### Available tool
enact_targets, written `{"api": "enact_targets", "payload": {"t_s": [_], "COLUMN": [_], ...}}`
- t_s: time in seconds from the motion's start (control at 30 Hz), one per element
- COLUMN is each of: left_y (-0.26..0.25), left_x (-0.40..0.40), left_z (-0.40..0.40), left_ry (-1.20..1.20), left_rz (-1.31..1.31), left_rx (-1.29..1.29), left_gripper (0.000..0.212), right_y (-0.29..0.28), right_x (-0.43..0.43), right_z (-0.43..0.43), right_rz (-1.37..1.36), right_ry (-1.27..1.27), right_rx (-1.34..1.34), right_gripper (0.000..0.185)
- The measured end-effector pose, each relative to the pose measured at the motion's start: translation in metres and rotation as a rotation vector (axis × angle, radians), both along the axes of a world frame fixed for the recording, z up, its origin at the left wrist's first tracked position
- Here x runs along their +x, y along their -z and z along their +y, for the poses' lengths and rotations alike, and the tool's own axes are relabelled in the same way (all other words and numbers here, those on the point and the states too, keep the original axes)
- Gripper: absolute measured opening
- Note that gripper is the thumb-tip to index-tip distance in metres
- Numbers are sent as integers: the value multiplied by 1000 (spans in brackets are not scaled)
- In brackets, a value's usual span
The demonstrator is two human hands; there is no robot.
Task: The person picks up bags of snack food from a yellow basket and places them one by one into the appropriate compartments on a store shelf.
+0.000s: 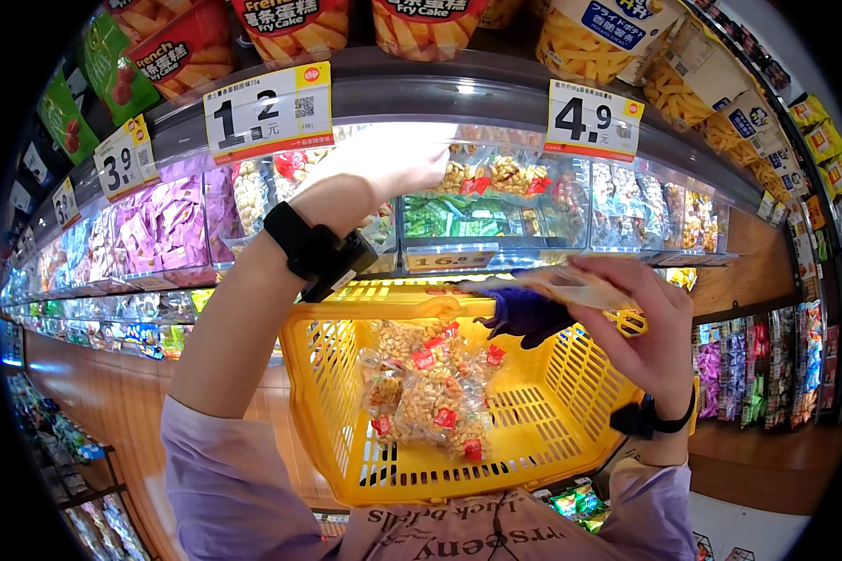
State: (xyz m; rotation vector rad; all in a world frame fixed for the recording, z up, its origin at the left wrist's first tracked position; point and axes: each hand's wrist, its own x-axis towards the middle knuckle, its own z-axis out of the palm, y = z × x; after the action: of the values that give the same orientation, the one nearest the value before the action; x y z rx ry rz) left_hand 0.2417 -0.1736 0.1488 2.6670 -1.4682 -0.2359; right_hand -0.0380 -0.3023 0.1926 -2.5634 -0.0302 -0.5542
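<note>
My left hand (414,160) reaches over the basket into a lit shelf bin, beside wrapped nut clusters (495,174) with red labels. Glare washes it out, and its fingertips cannot be made out. My right hand (649,326) is above the basket's right side, pinching a blurred, clear plastic bag (593,286) between thumb and fingers. Just left of it, a dark purple crumpled item (530,314) hangs at the basket's far rim; whether I hold it is unclear. Several clear packs of nut clusters (431,389) lie inside the yellow plastic basket (516,484), left of its middle.
Below the nut clusters, the bin shows green-wrapped packs (463,216). Purple-wrapped sweets (161,228) fill a bin to the left. A shelf edge with price tags (270,112) runs overhead, under cups of potato sticks (596,38). Hanging packs (751,365) stand at right.
</note>
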Motion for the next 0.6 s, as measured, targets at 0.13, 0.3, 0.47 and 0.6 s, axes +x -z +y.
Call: {"api": "enact_targets", "payload": {"t_s": [0.13,0.3,0.47,0.6], "left_y": [13,19,39,26], "left_x": [5,-3,9,14], "left_z": [9,5,9,5], "left_ry": [129,27,119,163], "left_rz": [-87,-158,-161,-164], "left_rx": [-145,-415,-499,-304], "left_gripper": [38,29,31,31], "right_y": [6,19,25,38], "right_x": [41,65,111,137], "right_z": [-7,-16,-8,3], "right_rz": [-131,257,345,233], "right_ry": [22,220,39,-28], "right_rx": [-497,-494,-382,-398], "right_gripper": [28,35,42,33]}}
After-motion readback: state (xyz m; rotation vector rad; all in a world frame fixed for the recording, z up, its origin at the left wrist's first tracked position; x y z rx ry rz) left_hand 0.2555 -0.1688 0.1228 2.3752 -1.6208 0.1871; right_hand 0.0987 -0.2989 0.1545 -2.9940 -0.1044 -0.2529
